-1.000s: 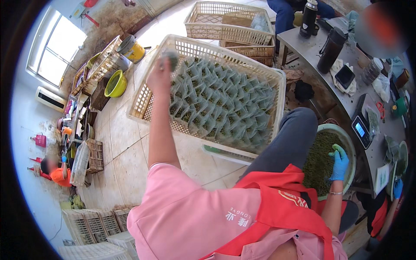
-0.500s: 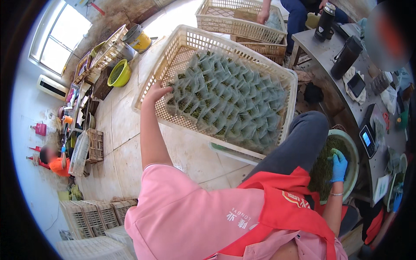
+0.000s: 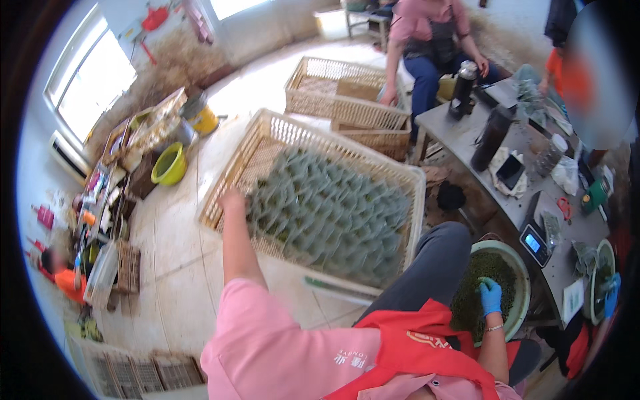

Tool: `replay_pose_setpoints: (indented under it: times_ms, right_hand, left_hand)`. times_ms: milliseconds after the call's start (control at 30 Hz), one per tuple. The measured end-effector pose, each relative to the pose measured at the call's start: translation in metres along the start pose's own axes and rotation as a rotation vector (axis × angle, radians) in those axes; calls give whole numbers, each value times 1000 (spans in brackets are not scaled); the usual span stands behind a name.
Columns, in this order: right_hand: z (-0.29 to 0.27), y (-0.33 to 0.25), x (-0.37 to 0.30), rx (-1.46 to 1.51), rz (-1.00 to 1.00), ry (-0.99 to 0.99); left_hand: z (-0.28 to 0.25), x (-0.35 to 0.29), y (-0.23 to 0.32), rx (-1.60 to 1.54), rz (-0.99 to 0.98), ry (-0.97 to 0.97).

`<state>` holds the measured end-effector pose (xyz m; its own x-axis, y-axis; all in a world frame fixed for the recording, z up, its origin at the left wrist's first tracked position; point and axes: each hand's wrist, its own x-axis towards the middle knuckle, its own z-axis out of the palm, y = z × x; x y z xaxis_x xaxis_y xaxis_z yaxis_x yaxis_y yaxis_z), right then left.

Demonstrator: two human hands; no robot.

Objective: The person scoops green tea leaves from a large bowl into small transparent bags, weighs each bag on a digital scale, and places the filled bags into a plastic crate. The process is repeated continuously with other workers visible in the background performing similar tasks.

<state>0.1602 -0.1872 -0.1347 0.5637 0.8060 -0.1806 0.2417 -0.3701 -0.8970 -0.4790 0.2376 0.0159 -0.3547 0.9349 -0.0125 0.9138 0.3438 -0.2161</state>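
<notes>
A large cream plastic crate point(image 3: 230, 157) stands before me, packed with rows of clear bags point(image 3: 327, 207) holding small green grains. My left hand point(image 3: 232, 198), bare, is at the crate's left side, beside the bags; its fingers are blurred and partly hidden. To the right, a pale green basin point(image 3: 523, 293) holds a mass of small green berries point(image 3: 473, 307). Over these berries is my right hand point(image 3: 491, 295) in a blue glove with green-stained fingertips. Its fingers are curled together, and whatever lies in them cannot be made out.
A grey table point(image 3: 460, 143) at right bears a digital scale point(image 3: 535, 244), phone point(image 3: 511, 172), flasks point(image 3: 492, 137) and red scissors point(image 3: 565, 209). Another person point(image 3: 433, 40) sits beyond, near more crates point(image 3: 320, 93). A co-worker's blue glove point(image 3: 612, 297) shows far right. A yellow-green tub point(image 3: 169, 165) stands left.
My view has tilted up, so the crate and basin appear lower and the seated person shows more. My left hand remains at the crate's left side. My right hand stays over the basin.
</notes>
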Motion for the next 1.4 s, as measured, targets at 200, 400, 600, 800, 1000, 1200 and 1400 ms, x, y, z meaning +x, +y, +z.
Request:
replay_pose_setpoints:
  times_ms: [200, 400, 600, 800, 1000, 1200, 1400]
  right_hand:
    - [1, 22, -2, -483, -19, 103]
    - [9, 37, -22, -677, 120, 82]
    - [11, 43, -25, -530, -128, 184]
    - [-25, -26, -37, 134, 256, 165]
    - [-39, -48, -51, 374, 164, 141]
    - [-79, -59, -44, -411, -207, 282]
    - [-137, -97, 23, -593, -356, 631]
  left_hand:
    - [2, -8, -34, -95, 41, -40]
    - [-10, -10, -23, -137, 61, -112]
    - [-40, -29, 45, -23, 308, 360]
    - [-86, -175, 220, -538, 1015, 402]
    - [-89, -399, 347, -767, 1867, -67]
    - [-35, -470, 404, -329, 2111, -31]
    - [-20, -461, 418, -589, 1881, -247]
